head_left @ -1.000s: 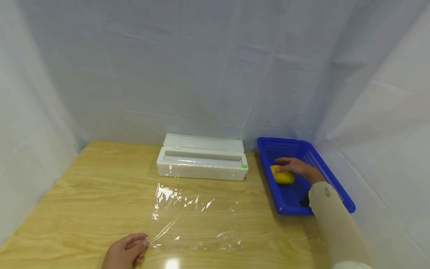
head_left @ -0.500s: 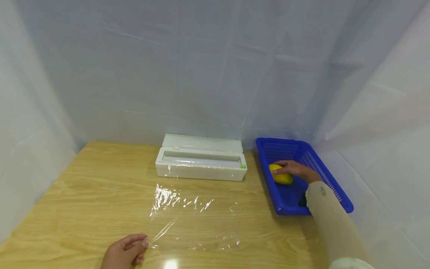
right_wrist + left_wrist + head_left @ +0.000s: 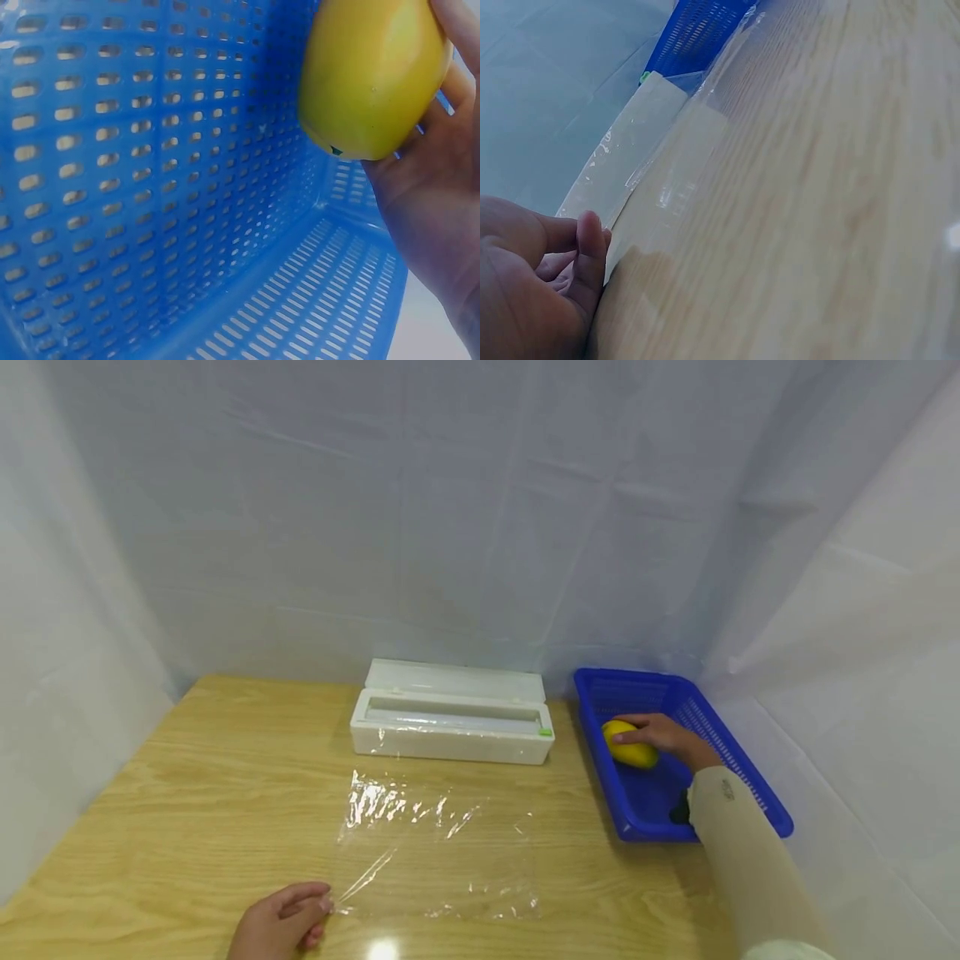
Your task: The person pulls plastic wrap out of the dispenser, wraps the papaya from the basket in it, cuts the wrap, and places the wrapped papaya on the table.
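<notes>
My left hand (image 3: 279,920) pinches the near left corner of a clear sheet of plastic wrap (image 3: 442,860) between thumb and index finger. The wrap stretches over the wood table to a white wrap dispenser box (image 3: 450,743), whose lid stands up at the back. In the left wrist view, the left hand (image 3: 540,277) has its thumb and finger together at the film's edge. My right hand (image 3: 663,737) grips a yellow mango (image 3: 632,750) inside the blue basket (image 3: 622,802). Close up, the right hand (image 3: 439,180) wraps one side of the mango (image 3: 375,75).
A small dark object (image 3: 680,810) lies in the basket's near end, partly hidden by the right sleeve (image 3: 742,852). White sheeting (image 3: 465,527) hangs behind and at both sides of the wood table (image 3: 187,810).
The right fingers have settled further around the mango, which has tilted and shifted slightly within the basket. My left hand has stayed at the wrap's corner.
</notes>
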Demonstrator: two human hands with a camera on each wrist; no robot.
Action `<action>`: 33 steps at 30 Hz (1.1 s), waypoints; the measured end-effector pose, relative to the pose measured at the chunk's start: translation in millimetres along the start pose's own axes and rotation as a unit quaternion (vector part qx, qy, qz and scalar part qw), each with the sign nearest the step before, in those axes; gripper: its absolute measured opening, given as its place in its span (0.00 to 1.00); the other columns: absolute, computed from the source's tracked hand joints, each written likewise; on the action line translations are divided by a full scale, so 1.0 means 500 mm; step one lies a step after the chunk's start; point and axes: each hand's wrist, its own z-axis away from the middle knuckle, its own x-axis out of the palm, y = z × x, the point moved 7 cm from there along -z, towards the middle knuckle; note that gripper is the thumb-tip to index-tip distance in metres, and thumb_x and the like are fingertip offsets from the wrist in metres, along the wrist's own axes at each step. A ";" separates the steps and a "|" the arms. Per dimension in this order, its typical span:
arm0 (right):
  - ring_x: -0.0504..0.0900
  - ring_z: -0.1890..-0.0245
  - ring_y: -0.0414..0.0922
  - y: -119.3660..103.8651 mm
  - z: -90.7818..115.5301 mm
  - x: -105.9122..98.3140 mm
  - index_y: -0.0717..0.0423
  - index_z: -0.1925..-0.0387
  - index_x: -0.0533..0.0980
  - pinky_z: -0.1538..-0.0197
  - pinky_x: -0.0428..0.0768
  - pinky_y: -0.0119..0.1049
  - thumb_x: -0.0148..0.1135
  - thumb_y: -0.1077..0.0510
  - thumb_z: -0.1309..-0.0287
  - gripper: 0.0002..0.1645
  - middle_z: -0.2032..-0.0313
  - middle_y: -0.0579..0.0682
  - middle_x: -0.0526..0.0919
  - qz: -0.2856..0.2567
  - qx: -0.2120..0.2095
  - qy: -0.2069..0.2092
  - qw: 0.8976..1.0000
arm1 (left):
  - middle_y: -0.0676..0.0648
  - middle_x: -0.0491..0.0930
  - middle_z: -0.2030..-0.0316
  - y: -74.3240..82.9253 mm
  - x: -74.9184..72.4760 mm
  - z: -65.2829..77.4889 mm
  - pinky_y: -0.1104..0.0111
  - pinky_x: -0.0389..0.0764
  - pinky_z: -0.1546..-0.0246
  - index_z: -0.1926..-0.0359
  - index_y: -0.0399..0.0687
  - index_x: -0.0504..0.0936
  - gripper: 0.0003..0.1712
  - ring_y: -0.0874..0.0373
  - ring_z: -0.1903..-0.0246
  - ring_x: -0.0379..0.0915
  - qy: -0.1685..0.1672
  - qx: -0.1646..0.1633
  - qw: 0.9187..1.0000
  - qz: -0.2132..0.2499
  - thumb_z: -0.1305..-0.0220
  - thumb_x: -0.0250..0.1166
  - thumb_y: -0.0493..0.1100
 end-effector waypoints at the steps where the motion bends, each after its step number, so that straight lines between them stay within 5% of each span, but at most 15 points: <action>1: 0.72 0.38 0.58 -0.001 0.002 -0.004 0.49 0.26 0.65 0.37 0.73 0.55 0.66 0.31 0.42 0.49 0.31 0.64 0.68 -0.001 -0.002 0.005 1.000 | 0.45 0.85 0.72 -0.001 0.001 -0.001 0.69 0.82 0.76 0.45 0.26 0.78 0.21 0.56 0.77 0.78 0.000 -0.001 1.000 0.001 0.37 0.67 0.33; 9: 0.75 0.44 0.55 -0.031 0.012 -0.048 0.44 0.26 0.66 0.44 0.78 0.48 0.67 0.31 0.43 0.48 0.32 0.62 0.70 -0.007 -0.028 0.037 0.999 | 0.45 0.85 0.71 -0.006 0.000 -0.006 0.68 0.83 0.75 0.44 0.26 0.78 0.21 0.55 0.76 0.78 0.003 -0.009 1.000 0.002 0.36 0.67 0.34; 20: 0.78 0.56 0.49 -0.127 0.060 -0.090 0.45 0.25 0.64 0.56 0.79 0.39 0.65 0.32 0.40 0.47 0.38 0.61 0.75 0.064 -0.071 0.062 0.994 | 0.45 0.84 0.72 0.002 0.002 -0.013 0.68 0.83 0.74 0.44 0.27 0.78 0.21 0.55 0.74 0.78 -0.004 -0.015 1.000 -0.008 0.35 0.67 0.35; 33: 0.78 0.57 0.49 -0.267 0.119 -0.035 0.38 0.28 0.68 0.58 0.78 0.38 0.67 0.33 0.41 0.42 0.38 0.57 0.78 0.079 -0.119 0.070 0.987 | 0.45 0.85 0.71 0.001 0.001 -0.012 0.67 0.83 0.74 0.44 0.27 0.78 0.22 0.54 0.74 0.79 -0.006 -0.013 1.000 -0.011 0.37 0.67 0.35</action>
